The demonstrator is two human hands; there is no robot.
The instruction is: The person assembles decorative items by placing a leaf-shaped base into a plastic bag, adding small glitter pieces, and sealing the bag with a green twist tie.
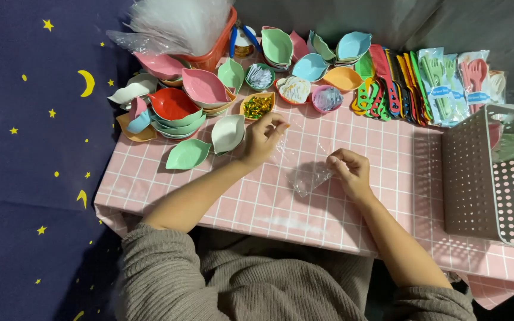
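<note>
A single head-worn camera looks steeply down from close above at the pink checked tablecloth (352,208), the wearer's own forearms reaching up into frame.

Clear plastic bag (307,172) between the hands: near invisible against the checked tablecloth (388,196); outline and contents cannot be resolved. Left hand (264,138) fingertips curl inward; whether they pinch anything is too small to tell. Right hand (348,171) fingertips partly masked by the film. White perforated basket (477,172) cut off by the right edge; contents behind its wall only half seen. Red basket (215,50) mostly hidden under a blurred bundle of clear wrappers (174,24), which the top edge crops. Small dishes (295,90) hold items too small to identify.
</note>
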